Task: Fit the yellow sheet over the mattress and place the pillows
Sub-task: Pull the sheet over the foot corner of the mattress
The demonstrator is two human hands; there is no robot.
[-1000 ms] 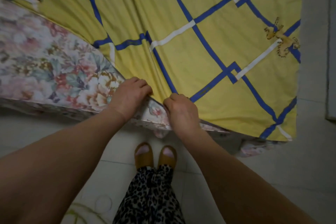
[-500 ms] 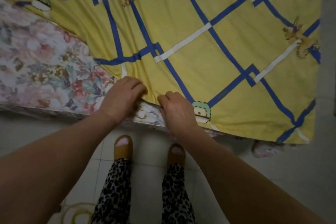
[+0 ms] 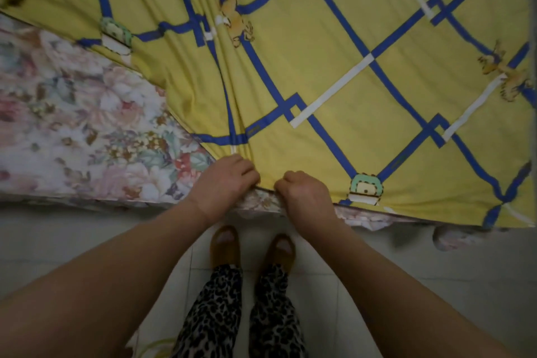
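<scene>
Both hands, left hand (image 3: 225, 180) and right hand (image 3: 305, 193), pinch the yellow sheet (image 3: 334, 67) edge over the floral mattress (image 3: 72, 125); tiny print on the blue stripes is unreadable.

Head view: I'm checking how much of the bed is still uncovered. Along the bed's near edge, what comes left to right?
Bare floral mattress → left hand → right hand → yellow sheet.

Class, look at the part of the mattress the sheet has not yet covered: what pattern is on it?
A floral print, pink and white blooms with green leaves, on the mattress; head view.
</scene>
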